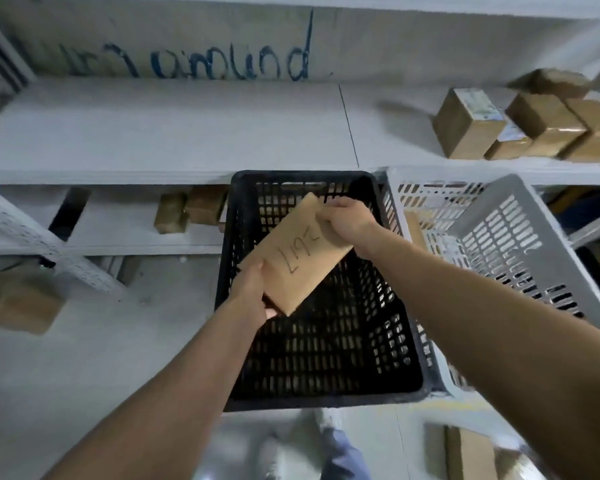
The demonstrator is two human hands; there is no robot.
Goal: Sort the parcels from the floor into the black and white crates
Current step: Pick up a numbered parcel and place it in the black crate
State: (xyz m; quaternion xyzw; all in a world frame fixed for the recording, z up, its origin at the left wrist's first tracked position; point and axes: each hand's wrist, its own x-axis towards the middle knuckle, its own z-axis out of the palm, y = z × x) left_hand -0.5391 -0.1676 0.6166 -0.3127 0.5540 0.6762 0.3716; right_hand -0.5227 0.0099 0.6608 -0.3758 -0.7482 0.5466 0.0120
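Note:
A flat brown parcel (293, 252) with black handwriting on its face hangs tilted over the open black crate (234, 341). My left hand (252, 289) grips its lower left corner. My right hand (349, 221) grips its upper right end. The black crate's inside looks dark and I cannot tell what lies in it. The white crate (520, 220) stands right beside it, touching on the right, and something brown shows through its slots.
A grey shelf (153, 133) runs behind the crates, with several brown boxes (465, 124) at its right end and a few on the lower shelf (187, 209). Loose parcels lie on the floor at left (18, 306) and bottom right (465, 452). My feet show at the bottom.

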